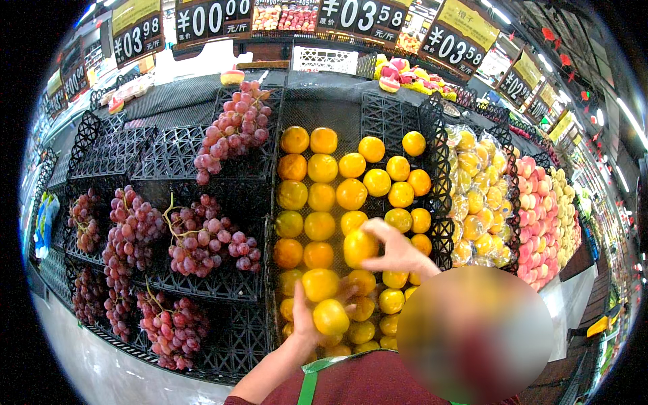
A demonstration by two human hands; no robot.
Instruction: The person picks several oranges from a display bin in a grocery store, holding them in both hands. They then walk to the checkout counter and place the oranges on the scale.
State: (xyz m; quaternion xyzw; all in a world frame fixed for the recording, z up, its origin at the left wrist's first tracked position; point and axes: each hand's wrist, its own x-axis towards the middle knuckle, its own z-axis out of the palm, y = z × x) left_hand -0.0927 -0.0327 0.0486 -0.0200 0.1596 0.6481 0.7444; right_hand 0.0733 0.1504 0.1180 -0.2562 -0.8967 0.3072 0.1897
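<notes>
My left hand (302, 324) cradles two yellow-orange citrus fruits, an upper fruit (320, 285) and a lower fruit (331, 317), with the thumb on their left and blurred fingertips showing on their right. Between the thumb and fingers of my right hand (397, 248) is another citrus fruit (360, 248), raised in front of the display. Behind both hands, loose citrus fruits (321, 197) sit in columns on a sloping black mesh rack (324, 112). The fruits low in the rack are partly hidden by my hands and apron.
Bunches of red grapes (212, 240) lie on black plastic crates (230, 281) at left. A lattice divider (441, 202) separates the loose citrus from wrapped fruits (476, 202); peaches (534, 217) are farther right. Price signs (362, 17) hang above. A blurred patch (473, 334) hides the lower right.
</notes>
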